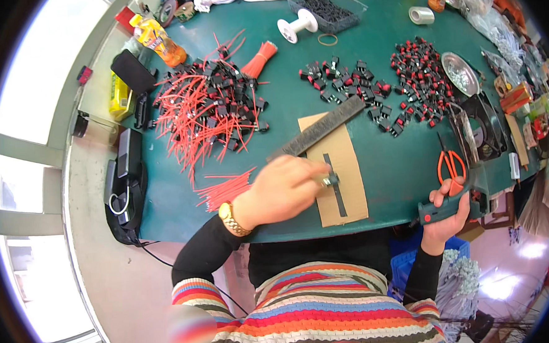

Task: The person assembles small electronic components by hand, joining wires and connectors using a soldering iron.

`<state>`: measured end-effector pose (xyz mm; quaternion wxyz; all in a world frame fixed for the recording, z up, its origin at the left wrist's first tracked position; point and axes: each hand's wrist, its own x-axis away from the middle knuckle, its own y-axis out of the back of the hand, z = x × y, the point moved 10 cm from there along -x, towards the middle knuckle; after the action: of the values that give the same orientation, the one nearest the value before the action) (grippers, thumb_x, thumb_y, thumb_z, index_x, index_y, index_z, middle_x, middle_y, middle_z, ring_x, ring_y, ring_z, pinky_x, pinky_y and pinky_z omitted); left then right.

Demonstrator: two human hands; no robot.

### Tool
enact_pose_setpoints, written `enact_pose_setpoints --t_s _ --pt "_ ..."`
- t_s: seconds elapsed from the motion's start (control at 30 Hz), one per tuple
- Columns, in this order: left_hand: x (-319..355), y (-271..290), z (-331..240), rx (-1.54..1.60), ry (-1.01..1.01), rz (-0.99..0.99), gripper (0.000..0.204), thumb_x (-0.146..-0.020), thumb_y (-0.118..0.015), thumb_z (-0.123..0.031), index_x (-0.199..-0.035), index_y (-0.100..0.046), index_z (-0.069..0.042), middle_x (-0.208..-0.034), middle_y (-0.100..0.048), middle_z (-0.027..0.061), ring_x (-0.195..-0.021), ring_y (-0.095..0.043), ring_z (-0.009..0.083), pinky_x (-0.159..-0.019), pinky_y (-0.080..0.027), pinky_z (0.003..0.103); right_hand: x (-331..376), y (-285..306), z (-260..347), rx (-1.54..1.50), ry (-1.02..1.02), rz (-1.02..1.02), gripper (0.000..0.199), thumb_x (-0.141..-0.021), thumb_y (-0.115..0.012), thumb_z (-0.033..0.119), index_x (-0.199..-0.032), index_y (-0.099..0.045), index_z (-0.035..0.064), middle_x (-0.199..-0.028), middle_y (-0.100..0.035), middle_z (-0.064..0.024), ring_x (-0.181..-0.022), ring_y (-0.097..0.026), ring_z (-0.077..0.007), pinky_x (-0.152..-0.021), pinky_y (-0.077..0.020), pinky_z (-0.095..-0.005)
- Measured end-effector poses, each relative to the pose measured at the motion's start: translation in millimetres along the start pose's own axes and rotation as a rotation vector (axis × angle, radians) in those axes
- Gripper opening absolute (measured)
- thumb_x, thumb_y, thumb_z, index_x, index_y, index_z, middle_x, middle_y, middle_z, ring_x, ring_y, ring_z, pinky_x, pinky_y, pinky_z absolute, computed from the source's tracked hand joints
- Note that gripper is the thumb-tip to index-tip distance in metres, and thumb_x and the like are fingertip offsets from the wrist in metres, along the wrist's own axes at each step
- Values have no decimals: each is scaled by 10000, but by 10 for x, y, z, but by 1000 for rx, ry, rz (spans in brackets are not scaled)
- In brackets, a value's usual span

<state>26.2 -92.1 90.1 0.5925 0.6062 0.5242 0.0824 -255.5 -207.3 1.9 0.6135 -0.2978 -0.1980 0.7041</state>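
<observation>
Had a small part (331, 180) at the fingertips of the left hand (284, 186), over the cardboard (353, 192). Held those fingers narrow, but could not tell through the blur whether they gripped the small part or only touched it. Saw a black strip (342, 206) running lengthwise along the cardboard, next to the small part. Wore a gold watch (228, 218) on the left wrist.

Gripped a dark tool (435, 211) in the right hand (448, 226), fingers curled round it, at the near edge of the worktop (392, 171). Had orange-handled scissors (442, 166) right by those fingers; could not tell whether touching.

Saw a dark bar (322, 128) slanting across the cardboard's far part. Had loose red wires (223, 191) just left of the left hand, and beyond them a heap of wired parts (221, 93) near a wire bundle (259, 60). Saw black parts (344, 81) scattered farther right, then a pile of red-black parts (422, 80) beside a metal dish (460, 73). Noted a white spool (298, 26) near a plastic tub (356, 12) at the back.
</observation>
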Motion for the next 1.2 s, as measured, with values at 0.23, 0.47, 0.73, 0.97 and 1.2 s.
enact_pose_setpoints --t_s 0.23,0.47,0.73,0.97,1.2 --pt "504 1453 1201 -531 537 -409 111 -774 -696 -28 -878 -659 -35 -1076 -614 129 -936 -602 312 -760 -487 398 110 -10 3 -5 35 76 410 -945 -475 376 -1175 -452 38 -905 -534 -118 -604 -533 -149 -628 -450 -294" --pt "-298 816 1294 -538 469 -146 212 -777 -619 2 -985 -625 -39 -1126 -575 141 -1008 -574 333 -806 -478 419 26 -216 14 134 19 90 346 -929 -474 239 -1165 -479 -14 -880 -580 -162 -608 -560 -170 -594 -477 -308" --pt "-700 -212 2025 -246 480 118 271 -778 -596 15 -1046 -576 -16 -926 -572 206 -905 -574 381 -793 -472 439 71 -184 0 140 20 118 369 -909 -515 268 -1158 -491 -4 -874 -589 -158 -599 -571 -173 -600 -491 -317" --pt "-538 117 1493 -30 562 -118 168 -792 -622 -3 -955 -585 -16 -885 -591 168 -825 -601 330 -715 -489 385 111 -174 38 126 28 140 382 -903 -534 276 -1152 -486 -10 -871 -586 -169 -597 -574 -184 -585 -493 -321" --pt "-297 90 571 58 562 -161 206 -768 -701 5 -955 -616 -9 -908 -620 122 -803 -627 270 -700 -498 322 64 -186 9 91 22 176 379 -916 -517 267 -1167 -477 -14 -884 -587 -179 -598 -575 -186 -592 -489 -325"
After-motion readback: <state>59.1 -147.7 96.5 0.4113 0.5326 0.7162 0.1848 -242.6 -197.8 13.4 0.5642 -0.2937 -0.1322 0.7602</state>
